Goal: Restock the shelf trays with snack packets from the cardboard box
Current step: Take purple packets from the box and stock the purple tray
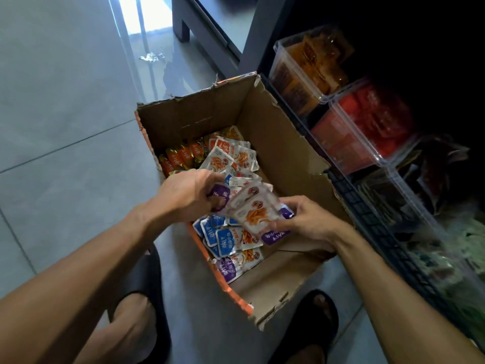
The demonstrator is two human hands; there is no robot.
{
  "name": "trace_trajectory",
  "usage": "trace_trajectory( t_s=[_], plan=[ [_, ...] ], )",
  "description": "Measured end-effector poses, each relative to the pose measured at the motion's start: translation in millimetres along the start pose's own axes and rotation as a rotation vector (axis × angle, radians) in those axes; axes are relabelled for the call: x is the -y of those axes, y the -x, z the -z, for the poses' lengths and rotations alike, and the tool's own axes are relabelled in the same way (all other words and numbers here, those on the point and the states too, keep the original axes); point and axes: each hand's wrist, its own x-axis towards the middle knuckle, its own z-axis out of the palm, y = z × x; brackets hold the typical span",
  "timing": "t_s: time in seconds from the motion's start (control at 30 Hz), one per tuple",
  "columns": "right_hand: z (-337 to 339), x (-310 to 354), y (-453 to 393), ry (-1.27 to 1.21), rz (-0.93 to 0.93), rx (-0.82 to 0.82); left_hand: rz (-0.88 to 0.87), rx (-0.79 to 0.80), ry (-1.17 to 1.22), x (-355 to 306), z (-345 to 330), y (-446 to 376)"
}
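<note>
An open cardboard box (278,143) stands on the floor beside the shelf, with several small snack packets in it: orange ones (181,156) at the far left, blue ones (223,237) and purple ones near me. Both hands are over the box. My right hand (307,219) grips a fanned stack of purple and white packets (257,211). My left hand (189,193) pinches a purple packet (220,195) at the stack's left edge. Clear shelf trays (333,101) on the right hold red and brown packets.
The dark wire shelf edge (367,206) runs diagonally right of the box. Lower trays (409,195) hold dark and green packets. My two feet in black slippers (147,285) stand on the grey tiled floor. A dark furniture leg (181,22) stands at the top.
</note>
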Motion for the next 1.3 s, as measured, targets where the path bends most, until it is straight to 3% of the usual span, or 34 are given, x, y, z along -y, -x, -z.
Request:
trace_trajectory(
  t_s=[0.1,0.27,0.43,0.53,0.67,0.97,1.3],
  plan=[
    [-16,12,-14,0.200,0.049,-0.009,-0.020,0.094,0.154,2,7,0],
    [-33,17,-29,0.222,0.141,-0.084,-0.007,0.240,0.291,5,10,0],
    [-42,14,-42,0.102,0.144,-0.139,-0.083,-0.074,-0.138,5,-7,1],
    [-42,-11,-54,0.009,-0.147,-0.243,-0.029,-0.118,-0.308,4,-15,1],
    [-57,-58,-67,0.244,-0.488,-0.217,0.013,-0.126,-0.351,2,-15,1],
    [-101,-91,-100,0.310,-0.544,-0.310,0.022,-0.175,-0.308,9,-15,14],
    [-74,-67,-82,0.275,-0.424,-0.049,0.031,-0.191,-0.305,4,-13,7]
  ],
)
